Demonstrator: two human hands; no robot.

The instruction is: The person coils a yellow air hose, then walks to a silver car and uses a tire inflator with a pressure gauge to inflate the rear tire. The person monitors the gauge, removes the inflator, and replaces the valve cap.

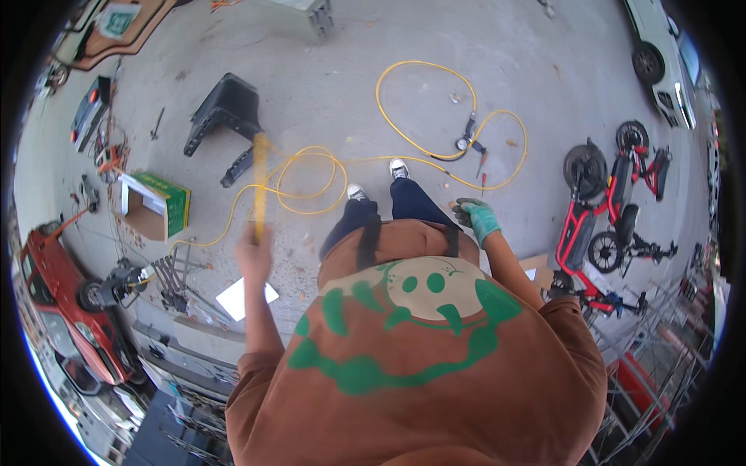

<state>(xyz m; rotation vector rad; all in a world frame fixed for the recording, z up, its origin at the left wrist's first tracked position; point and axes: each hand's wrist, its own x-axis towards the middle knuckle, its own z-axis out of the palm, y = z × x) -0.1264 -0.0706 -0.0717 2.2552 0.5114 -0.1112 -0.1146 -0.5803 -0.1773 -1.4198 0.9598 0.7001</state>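
Note:
My bare left hand [254, 256] is closed on a yellow air hose, blurred by motion, whose blurred yellow streak [260, 175] rises from the fist. More of the yellow hose [344, 180] lies in loops on the concrete ahead of my shoes. At the far end of the hose a pressure gauge [462, 144] with a black fitting rests on the floor. My right hand [475, 215] wears a green and grey work glove and hangs beside my right leg; the fingers are partly bent, and whether they hold anything is unclear. A black plastic vehicle part [230, 108] lies ahead on the left.
A green and yellow cardboard box [178, 207] stands open on the left. White sheets [239, 300] lie near my left arm. Red-framed scooters [574, 227] are at the right, and a white car [664, 70] stands beyond. A red car [76, 309] is at far left, near metal racks.

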